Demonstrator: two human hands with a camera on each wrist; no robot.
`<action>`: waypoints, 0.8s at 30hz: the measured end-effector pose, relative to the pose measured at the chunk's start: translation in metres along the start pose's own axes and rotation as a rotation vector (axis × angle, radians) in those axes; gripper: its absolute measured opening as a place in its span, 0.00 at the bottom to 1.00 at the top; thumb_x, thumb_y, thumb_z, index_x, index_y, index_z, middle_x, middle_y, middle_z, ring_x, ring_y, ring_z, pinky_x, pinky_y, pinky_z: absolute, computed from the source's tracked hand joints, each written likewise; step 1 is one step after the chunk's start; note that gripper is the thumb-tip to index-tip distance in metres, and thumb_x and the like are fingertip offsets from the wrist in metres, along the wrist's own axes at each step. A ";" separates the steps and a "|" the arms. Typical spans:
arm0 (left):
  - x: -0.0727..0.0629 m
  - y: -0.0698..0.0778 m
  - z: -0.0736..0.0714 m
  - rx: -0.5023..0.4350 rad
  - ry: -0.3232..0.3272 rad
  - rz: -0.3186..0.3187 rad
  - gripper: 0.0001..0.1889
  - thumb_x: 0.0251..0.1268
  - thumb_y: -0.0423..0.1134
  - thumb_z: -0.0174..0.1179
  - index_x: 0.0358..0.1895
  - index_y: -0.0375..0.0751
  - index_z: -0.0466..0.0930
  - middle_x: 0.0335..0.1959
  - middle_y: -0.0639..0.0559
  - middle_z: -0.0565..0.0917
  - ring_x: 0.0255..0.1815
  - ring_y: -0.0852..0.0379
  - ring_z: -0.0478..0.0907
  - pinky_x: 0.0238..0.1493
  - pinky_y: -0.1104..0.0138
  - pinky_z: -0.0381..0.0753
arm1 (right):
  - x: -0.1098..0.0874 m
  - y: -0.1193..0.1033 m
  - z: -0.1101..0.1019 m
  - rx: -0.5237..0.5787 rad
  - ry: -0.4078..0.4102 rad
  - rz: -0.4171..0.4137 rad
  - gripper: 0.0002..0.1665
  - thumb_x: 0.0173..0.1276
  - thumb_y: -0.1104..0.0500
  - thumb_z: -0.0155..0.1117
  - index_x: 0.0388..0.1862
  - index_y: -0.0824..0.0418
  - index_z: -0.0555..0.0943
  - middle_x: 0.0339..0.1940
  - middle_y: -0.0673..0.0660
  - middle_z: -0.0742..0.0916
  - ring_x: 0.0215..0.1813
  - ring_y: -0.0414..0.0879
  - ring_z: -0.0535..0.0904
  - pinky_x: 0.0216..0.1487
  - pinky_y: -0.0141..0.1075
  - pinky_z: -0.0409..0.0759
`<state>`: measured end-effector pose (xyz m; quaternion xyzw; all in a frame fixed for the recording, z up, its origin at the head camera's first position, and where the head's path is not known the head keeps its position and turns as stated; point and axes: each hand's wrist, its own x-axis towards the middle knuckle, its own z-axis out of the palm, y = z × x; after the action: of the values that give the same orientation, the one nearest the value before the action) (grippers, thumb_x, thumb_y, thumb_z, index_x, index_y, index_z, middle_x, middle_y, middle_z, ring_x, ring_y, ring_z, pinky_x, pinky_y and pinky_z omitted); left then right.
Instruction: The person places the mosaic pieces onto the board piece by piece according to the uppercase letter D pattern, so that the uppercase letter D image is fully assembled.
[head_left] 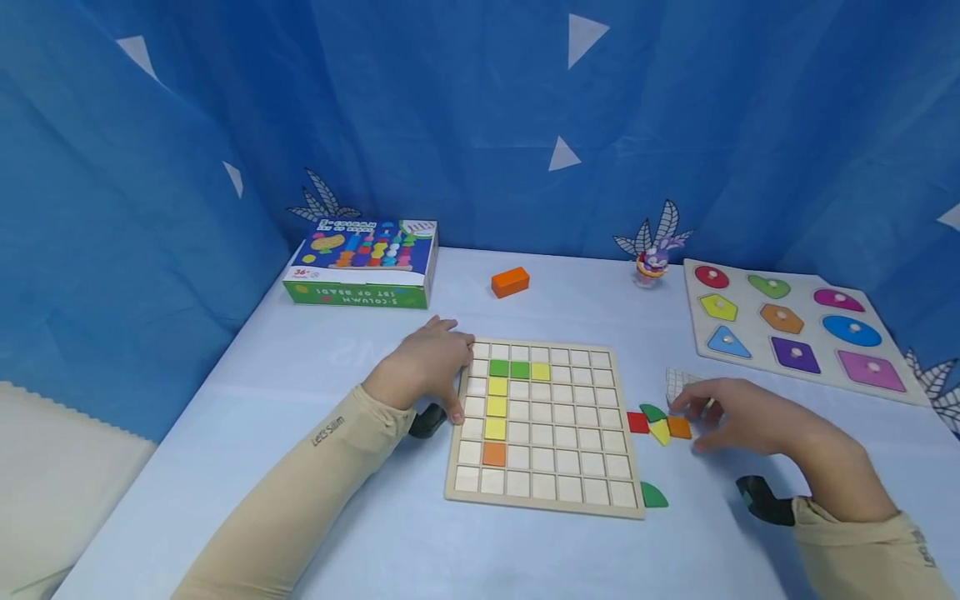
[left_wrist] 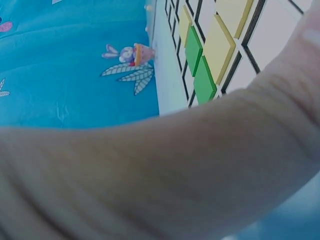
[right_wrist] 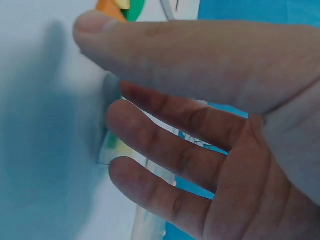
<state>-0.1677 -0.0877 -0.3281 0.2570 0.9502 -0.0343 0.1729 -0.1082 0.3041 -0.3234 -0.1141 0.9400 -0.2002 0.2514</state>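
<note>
Head view looks forward-down across the table [head_left: 390, 554], wrist views sit close, the left sharing the board [head_left: 563, 437]

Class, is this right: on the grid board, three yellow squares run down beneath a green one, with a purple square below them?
Not quite: the head view shows an orange square, not purple, below the three yellow squares.

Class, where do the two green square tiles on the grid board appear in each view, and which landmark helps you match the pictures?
Head: the green tiles lie just below and right of the picture's centre, on the grid board.
Left wrist: in the upper half, right of centre.
Right wrist: not in it; the green at the top edge is a loose curved piece.
Shared landmark: the blue curtain.
</note>
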 end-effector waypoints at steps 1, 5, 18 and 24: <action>0.000 0.000 0.000 0.000 0.000 -0.002 0.45 0.30 0.62 0.83 0.59 0.45 0.85 0.73 0.51 0.71 0.79 0.43 0.52 0.79 0.52 0.42 | 0.001 0.001 0.001 0.001 0.003 0.003 0.28 0.52 0.61 0.83 0.53 0.61 0.84 0.40 0.52 0.81 0.44 0.49 0.76 0.41 0.40 0.85; 0.000 0.000 -0.001 0.006 -0.004 -0.006 0.45 0.30 0.62 0.83 0.59 0.46 0.85 0.73 0.52 0.71 0.79 0.43 0.52 0.79 0.52 0.42 | 0.004 0.005 0.005 0.012 0.018 0.005 0.28 0.52 0.61 0.83 0.53 0.61 0.85 0.39 0.52 0.81 0.43 0.49 0.75 0.41 0.40 0.84; 0.000 0.000 -0.001 0.006 -0.004 -0.004 0.45 0.30 0.62 0.83 0.59 0.46 0.85 0.73 0.52 0.70 0.79 0.43 0.52 0.79 0.52 0.42 | 0.007 0.008 0.011 0.008 0.046 0.009 0.23 0.53 0.62 0.82 0.50 0.60 0.85 0.38 0.52 0.81 0.42 0.48 0.76 0.41 0.41 0.85; -0.001 0.000 -0.001 0.003 0.002 -0.002 0.45 0.30 0.62 0.83 0.59 0.44 0.85 0.73 0.51 0.71 0.79 0.42 0.52 0.79 0.52 0.43 | 0.007 0.007 0.012 0.016 0.047 0.024 0.22 0.54 0.62 0.81 0.48 0.60 0.85 0.38 0.52 0.82 0.42 0.48 0.76 0.42 0.41 0.85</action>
<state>-0.1672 -0.0877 -0.3271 0.2563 0.9506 -0.0354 0.1714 -0.1087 0.3046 -0.3387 -0.0961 0.9453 -0.2073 0.2327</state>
